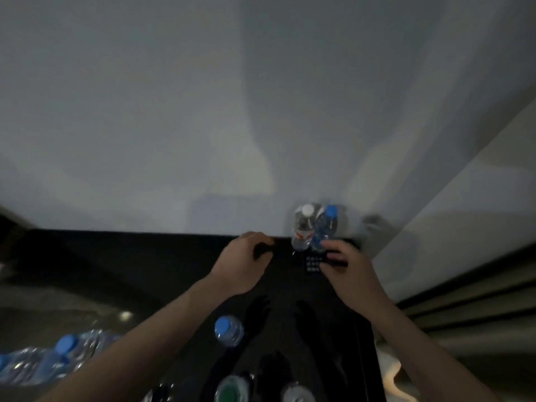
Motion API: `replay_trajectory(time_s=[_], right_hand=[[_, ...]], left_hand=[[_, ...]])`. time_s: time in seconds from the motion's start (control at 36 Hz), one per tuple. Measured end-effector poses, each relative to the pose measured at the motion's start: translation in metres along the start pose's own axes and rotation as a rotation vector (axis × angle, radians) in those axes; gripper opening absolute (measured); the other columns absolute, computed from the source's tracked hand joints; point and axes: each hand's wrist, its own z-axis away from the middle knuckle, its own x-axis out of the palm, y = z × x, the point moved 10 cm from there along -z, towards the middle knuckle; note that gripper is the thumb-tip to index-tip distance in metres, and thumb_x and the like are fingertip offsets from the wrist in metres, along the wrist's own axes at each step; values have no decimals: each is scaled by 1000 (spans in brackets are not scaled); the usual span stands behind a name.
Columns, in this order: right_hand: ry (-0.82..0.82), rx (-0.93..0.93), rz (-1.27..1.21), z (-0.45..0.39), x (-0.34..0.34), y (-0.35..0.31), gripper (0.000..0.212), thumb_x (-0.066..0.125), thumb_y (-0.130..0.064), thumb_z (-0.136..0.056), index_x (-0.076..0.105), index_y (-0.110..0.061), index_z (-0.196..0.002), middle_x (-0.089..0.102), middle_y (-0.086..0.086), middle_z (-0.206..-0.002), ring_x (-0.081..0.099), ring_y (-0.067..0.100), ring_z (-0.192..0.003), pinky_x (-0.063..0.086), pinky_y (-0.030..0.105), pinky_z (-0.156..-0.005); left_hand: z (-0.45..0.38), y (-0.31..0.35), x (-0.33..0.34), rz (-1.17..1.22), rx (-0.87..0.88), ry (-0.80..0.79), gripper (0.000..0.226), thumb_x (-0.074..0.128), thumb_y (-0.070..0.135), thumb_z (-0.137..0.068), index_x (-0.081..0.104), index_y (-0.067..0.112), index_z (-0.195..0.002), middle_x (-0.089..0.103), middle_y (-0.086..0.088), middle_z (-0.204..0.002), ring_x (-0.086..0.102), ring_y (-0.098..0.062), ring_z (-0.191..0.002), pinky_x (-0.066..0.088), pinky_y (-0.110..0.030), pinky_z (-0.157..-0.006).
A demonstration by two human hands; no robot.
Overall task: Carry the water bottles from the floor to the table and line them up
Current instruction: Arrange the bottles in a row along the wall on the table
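Two bottles stand at the far edge of the table (174,256), against the white wall (203,111): a white-cap bottle (303,227) w/ a red label and a blue-cap bottle (326,226) just right of it, touching or nearly so, both upright, img blurred. R hand (345,268) is at the base of the blue-cap bottle, fingers curled; whether they grip the bottle or the dark keypad item (314,264) under the fingertips, cannot tell. L hand (246,256) is left of the white-cap bottle, apart from it, fingers curled down over the table edge area; something dark sits under the fingers, but whether it's held is unclear. Table is black and glossy; reflections of both arms show on it. Nearer the camera, a 3rd bottle (228,330) w/ blue cap stands on the table btwn the forearms. At the bottom edge, a green-cap bottle (232,390) and another clear bottle (298,393), cap colour unclear, both cut off by the frame. Lower left, off the table, a cluster of blue-cap bottles (58,361), lower than the tabletop; count not readable. Right side: dark horizontal slats (464,300) below the wall. Lighting dim throughout.
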Motion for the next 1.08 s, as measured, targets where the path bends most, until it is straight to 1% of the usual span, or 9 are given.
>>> replay_trajectory(time_s=[0.08,0.17,0.28,0.47,0.61,0.75,0.83,0.92,1.08], right_hand=[[-190,57,-48,60,38,2,45,78,-13,-83,67,-53,-101,69,-28,-107,65,-7,-101,51,11,-85],[-389,115,-42,113,72,7,43,77,-27,-84,62,-59,-109,61,-36,-113,58,-13,-106,46,4,-84],[-565,210,26,163,90,23,32,72,-49,-83,59,-61,-109,56,-39,-115,49,-23,-107,43,0,-80],[-496,218,83,207,86,29,34,80,-56,-69,68,-47,-100,63,-22,-104,62,-8,-99,52,14,-81],[-389,175,109,217,82,19,28,80,-52,-69,68,-51,-94,62,-23,-100,64,-5,-93,53,18,-77],[-332,161,142,216,79,11,23,73,-31,-70,68,-44,-89,61,-25,-98,63,-5,-92,53,20,-78],[-333,142,187,213,77,10,22,70,-26,-72,67,-42,-86,59,-28,-101,62,-4,-93,52,19,-76],[-318,126,199,211,74,13,23,69,-19,-74,67,-40,-84,61,-27,-99,63,-3,-92,53,20,-78],[-250,128,203,208,63,15,10,60,-33,-69,64,-39,-76,62,-20,-91,62,-1,-87,54,24,-77]], left_hand=[[63,-26,-13,-13,-41,3,27,70,23,-91,70,26,-118,65,12,-121,62,-5,-107,44,-16,-90],[119,-44,-17,-42,-51,19,28,73,26,-88,70,31,-115,61,22,-120,59,2,-108,45,-19,-94],[178,-56,-7,-12,-79,-2,22,68,40,-85,67,38,-107,58,29,-107,61,6,-91,49,-16,-77],[227,-69,47,-128,-167,-276,42,58,65,-81,56,45,-118,51,28,-106,58,6,-89,52,-22,-78],[227,-65,57,-185,-159,-301,35,56,63,-81,53,42,-109,59,23,-98,58,3,-87,54,-27,-80],[216,-66,47,-180,-172,-289,49,55,79,-70,57,44,-104,63,22,-87,61,3,-77,52,-22,-70],[196,-67,23,-204,-182,-165,46,61,72,-77,55,44,-112,62,19,-92,62,0,-80,51,-23,-68],[174,-70,4,-220,-212,-71,45,64,55,-85,53,37,-125,62,13,-104,64,-11,-92,54,-33,-79],[152,-77,18,-315,-231,-149,49,57,40,-98,45,34,-146,58,3,-124,63,-18,-106,56,-39,-90]])
